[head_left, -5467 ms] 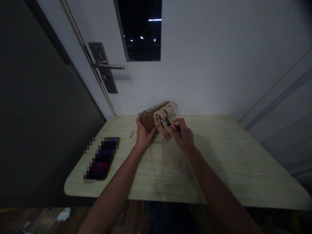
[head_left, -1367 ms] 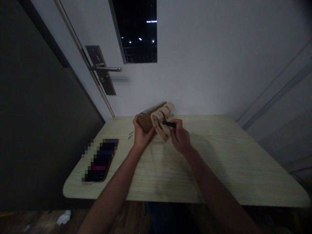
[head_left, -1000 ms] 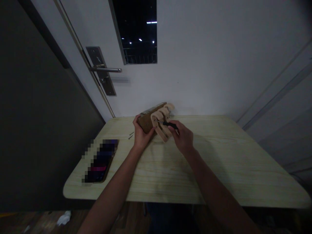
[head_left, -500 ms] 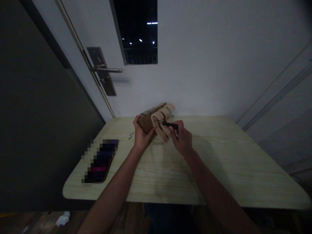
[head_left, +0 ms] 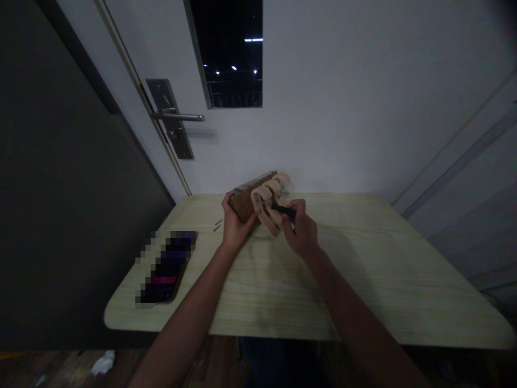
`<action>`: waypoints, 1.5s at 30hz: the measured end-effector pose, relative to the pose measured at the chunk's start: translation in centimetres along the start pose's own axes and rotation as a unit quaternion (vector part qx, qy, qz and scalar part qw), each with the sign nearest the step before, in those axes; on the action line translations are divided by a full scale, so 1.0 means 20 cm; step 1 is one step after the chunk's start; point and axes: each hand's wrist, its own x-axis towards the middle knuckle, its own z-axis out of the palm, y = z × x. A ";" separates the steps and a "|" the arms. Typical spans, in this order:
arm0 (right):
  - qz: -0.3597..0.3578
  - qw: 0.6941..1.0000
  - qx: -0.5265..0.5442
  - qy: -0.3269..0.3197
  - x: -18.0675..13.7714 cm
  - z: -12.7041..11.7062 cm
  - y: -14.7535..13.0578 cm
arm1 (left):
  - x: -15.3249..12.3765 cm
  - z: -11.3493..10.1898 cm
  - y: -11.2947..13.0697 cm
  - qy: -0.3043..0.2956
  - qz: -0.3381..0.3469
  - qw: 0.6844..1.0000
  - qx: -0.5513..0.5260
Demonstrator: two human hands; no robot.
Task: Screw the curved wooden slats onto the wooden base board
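Observation:
My left hand [head_left: 236, 223] grips the near left end of a brown wooden board [head_left: 243, 205], which is held tilted above the table. Along the board's right face sit pale, curved wooden pieces [head_left: 267, 218] that look like hooks, with small holes in them. In my right hand [head_left: 300, 229] is a screwdriver with a black handle [head_left: 285, 209]. Its thin metal shaft points left, and the tip meets the nearest curved piece close to a hole. Whether a screw sits under the tip is too small to tell. Two screws [head_left: 217, 225] lie on the table left of my left hand.
A phone [head_left: 172, 267], partly blurred out, lies on the left of the pale wood-grain table [head_left: 383, 280]. Behind the table's far edge stands a white door [head_left: 343, 108] with a metal handle [head_left: 181, 117] and a dark window.
The view has shifted very slightly. Both hands keep their hold, and the screwdriver stays at the same curved piece, its handle turned a little in my right fingers.

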 end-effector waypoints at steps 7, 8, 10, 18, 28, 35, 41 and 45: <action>0.015 0.998 -0.066 0.008 0.02 -0.01 0.00 | 0.00 0.00 -0.02 -0.006 -0.001 1.000 0.005; 0.015 0.997 -0.069 0.013 0.02 -0.01 0.01 | 0.00 0.00 -0.02 -0.006 -0.001 1.000 0.007; 0.009 0.998 -0.052 0.024 0.02 -0.01 0.00 | 0.00 0.00 -0.01 -0.006 0.000 1.000 0.009; -0.064 0.992 0.109 0.008 0.01 0.02 0.02 | 0.00 0.00 -0.02 -0.007 0.002 1.000 0.009; 0.016 0.998 0.051 0.017 0.02 0.01 0.02 | 0.00 0.00 -0.01 -0.007 -0.007 1.000 0.007; 0.014 0.998 0.064 -0.004 0.02 0.00 0.02 | 0.00 0.00 -0.02 -0.009 -0.005 1.000 -0.004; -0.001 0.994 0.106 -0.021 0.01 0.02 0.02 | 0.00 0.01 -0.03 -0.007 -0.003 1.000 0.005; 0.018 0.996 0.086 -0.006 0.02 0.02 0.01 | 0.00 0.00 -0.03 -0.006 0.000 1.000 0.007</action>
